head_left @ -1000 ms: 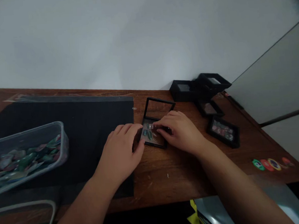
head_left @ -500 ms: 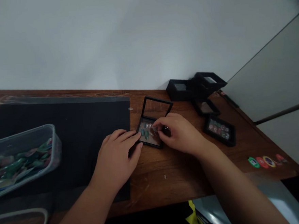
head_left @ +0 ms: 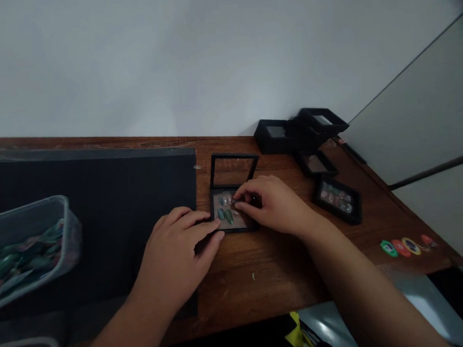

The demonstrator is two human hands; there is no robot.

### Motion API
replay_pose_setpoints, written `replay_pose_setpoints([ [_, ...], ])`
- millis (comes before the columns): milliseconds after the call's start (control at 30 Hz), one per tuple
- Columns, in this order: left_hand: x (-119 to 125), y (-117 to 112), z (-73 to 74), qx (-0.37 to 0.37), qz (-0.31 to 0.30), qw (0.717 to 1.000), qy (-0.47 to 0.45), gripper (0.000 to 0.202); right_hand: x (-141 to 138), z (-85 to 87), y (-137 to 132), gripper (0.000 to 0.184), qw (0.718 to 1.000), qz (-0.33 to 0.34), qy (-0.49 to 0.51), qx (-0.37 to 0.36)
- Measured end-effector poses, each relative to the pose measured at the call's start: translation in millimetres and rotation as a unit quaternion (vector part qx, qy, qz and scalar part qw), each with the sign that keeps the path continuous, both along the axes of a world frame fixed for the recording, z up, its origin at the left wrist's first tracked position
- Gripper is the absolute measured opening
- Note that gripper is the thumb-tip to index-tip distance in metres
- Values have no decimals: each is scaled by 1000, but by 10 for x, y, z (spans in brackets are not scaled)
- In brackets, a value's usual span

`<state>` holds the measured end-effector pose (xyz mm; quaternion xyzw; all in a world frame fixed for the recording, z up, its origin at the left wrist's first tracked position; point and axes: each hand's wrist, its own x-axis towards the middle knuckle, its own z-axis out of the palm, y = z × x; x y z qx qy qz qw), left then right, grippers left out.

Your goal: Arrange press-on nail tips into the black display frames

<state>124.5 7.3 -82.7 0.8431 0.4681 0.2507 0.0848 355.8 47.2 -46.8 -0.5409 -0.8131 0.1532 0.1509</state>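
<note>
Resting near the middle of the frame, the left hand (head_left: pixel 177 251) lies flat and loose, gripping nothing. Its fingertips touch the lower left corner of a little box (head_left: pixel 237 229) — likely to keep it from sliding on the table (head_left: pixel 263 282).

The right hand (head_left: pixel 275 207) curls over the box from the right. Its fingertips (head_left: pixel 239 202) are pinched close together over the little pieces (head_left: pixel 225 215) inside. The light is dim, so I cannot tell if one piece is really held or only touched.

The box is square, black and flat, and sits in the middle of the frame on bare wood. Its lid (head_left: pixel 233 170) stands open behind it, a thin black frame with a see-through pane, so it stays out of the way of the fingers. The pieces look small, smooth and shiny — green, blue and pale.

More black boxes (head_left: pixel 292 132) are piled in the upper right, and one more (head_left: pixel 338 200) lies lower down with pieces inside. A dark, dull mat (head_left: pixel 99 204) covers the left side. A clear plastic tub (head_left: pixel 66 227) at the left edge holds many green bits. Round stickers (head_left: pixel 403 246) sit at the lower right.
</note>
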Motion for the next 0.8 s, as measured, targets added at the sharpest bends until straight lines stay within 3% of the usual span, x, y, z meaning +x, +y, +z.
replay_pose_setpoints([
  [167, 0, -15, 31, -12, -3, 1000, -12, 24, -36, -4, -15, 5, 1000, -15, -25, 10],
  [433, 14, -23, 27, -21, -17, 999, -32, 22, -218, 2, -65, 29, 982, -72, -156, 72],
  [633, 21, -51, 53, -2, -35, 995, -90, 20, -122, 67, -58, 30, 991, -68, -109, 39],
  [800, 24, -35, 59, 23, -29, 995, -95, 24, -73, 35, -49, 14, 995, -69, -57, 36],
])
